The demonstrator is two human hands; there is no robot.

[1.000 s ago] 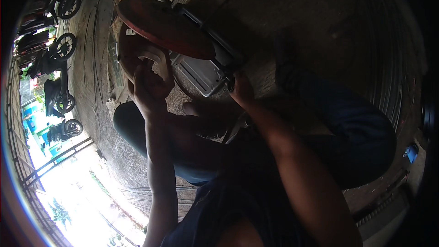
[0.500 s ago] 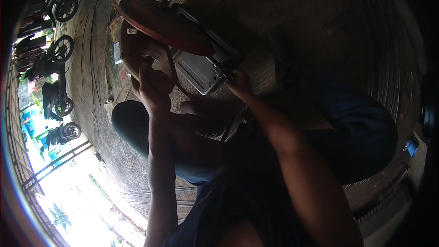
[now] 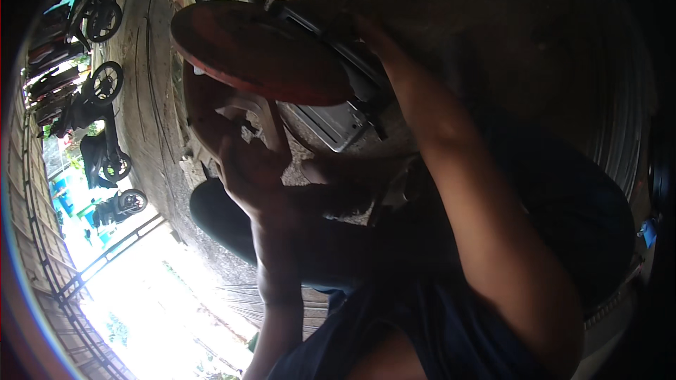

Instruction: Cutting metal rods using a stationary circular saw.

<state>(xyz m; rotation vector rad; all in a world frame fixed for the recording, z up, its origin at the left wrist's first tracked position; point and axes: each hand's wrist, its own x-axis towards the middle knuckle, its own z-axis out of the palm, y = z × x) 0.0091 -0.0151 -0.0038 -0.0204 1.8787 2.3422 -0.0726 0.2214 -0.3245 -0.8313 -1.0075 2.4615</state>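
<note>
The red disc lies between your two hands, tilted, its long axis as you see it running from upper left down to lower right. Your left hand is below it on the near side, at the pale loop of a reddish housing; the fingers look curled there, but it is too dim to tell whether they close round the loop. Your right hand is out past the disc's right side, beside the dark bar that runs slantwise along the disc's far edge, nearly in line with its length. Shadow swallows those fingers, so you cannot tell how far they are spread or whether they have hold of anything. Of the two, the right is nearer the bar, the left nearer the loop, and the disc stands in the way between them. It also covers the upper part of the grey plate, whose lower corner shows beneath it. Your left knee is just beside your left forearm. Motorbikes stand well apart at the far left, and a small blue thing sits at the right rim.
</note>
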